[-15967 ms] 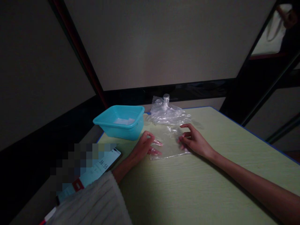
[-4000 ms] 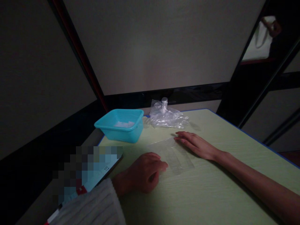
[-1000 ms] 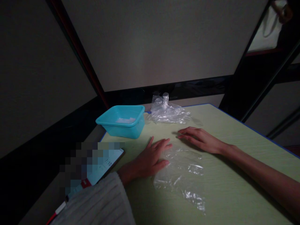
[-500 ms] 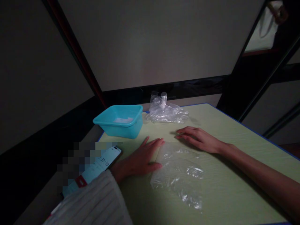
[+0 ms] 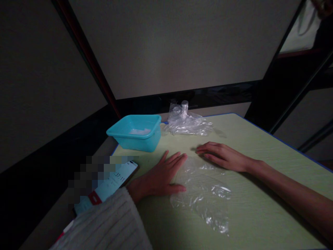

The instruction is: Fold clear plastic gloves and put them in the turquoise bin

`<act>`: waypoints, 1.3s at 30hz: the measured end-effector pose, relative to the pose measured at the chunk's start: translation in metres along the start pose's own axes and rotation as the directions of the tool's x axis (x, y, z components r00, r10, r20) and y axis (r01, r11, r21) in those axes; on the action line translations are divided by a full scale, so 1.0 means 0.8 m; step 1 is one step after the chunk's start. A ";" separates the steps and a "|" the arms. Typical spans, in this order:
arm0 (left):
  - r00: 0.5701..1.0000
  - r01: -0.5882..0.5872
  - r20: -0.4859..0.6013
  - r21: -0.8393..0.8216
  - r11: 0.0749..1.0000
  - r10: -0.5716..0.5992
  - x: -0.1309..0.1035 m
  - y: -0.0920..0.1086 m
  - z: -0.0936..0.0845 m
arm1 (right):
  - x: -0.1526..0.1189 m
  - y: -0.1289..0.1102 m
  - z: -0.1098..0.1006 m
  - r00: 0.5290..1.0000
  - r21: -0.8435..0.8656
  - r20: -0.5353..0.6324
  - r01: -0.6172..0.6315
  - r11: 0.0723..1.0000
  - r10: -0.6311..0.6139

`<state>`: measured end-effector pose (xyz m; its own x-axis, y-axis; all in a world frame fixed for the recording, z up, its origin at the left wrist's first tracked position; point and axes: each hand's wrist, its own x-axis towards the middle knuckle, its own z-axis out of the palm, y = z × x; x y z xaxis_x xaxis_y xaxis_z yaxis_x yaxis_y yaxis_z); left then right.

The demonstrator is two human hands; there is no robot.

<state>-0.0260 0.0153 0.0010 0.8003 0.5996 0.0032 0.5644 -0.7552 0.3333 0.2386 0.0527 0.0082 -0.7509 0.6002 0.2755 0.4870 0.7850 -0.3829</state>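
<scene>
Thin clear crinkled plastic point(image 5: 208, 194), possibly a disposable glove, lies spread out on the pale yellow-green table point(image 5: 270, 194). My left hand point(image 5: 162, 177) rests flat at its left edge, fingers spread, with the fingertips and thumb touching or right beside the film. Over on the right, my right hand point(image 5: 225, 156) lies palm down near the film's upper right corner, its fingers stretched out and slightly bent, holding nothing. Behind both hands sits a crumpled heap of similar clear plastic point(image 5: 188, 121), with one finger-like piece sticking up.
A turquoise plastic basin point(image 5: 153, 140) with something whitish inside stands at the back left. A phone point(image 5: 111, 187) showing a timer lies by my left forearm, partly blurred out. Grey panels point(image 5: 177, 48) with dark trim rise behind the table's blue edge.
The whole view has shifted slightly. My right hand's fingers are a little closer together, with the thumb drawn back. My left hand and the plastic keep nearly the same place on the table.
</scene>
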 end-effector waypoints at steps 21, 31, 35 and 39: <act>0.993 -0.016 0.116 -0.032 0.999 0.020 0.004 0.002 -0.006 | -0.017 -0.076 0.039 0.930 0.036 0.365 -0.066 0.997 0.048; 0.989 0.014 -0.136 -0.263 0.965 -0.051 0.000 -0.007 0.006 | -0.015 -0.046 -0.037 0.976 0.104 0.152 -0.172 0.980 0.155; 0.987 -0.003 -0.153 -0.271 0.962 -0.040 0.005 -0.008 0.008 | -0.014 -0.027 -0.051 0.980 0.101 0.013 -0.199 0.975 0.198; 0.986 0.023 -0.153 -0.251 0.968 -0.063 0.008 -0.005 0.005 | -0.010 -0.023 -0.044 0.975 0.080 0.049 -0.219 0.972 0.215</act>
<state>-0.0224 0.0208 -0.0042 0.7230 0.6792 0.1264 0.5136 -0.6508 0.5591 0.2516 0.0386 0.0442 -0.6495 0.7469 0.1426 0.6023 0.6198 -0.5031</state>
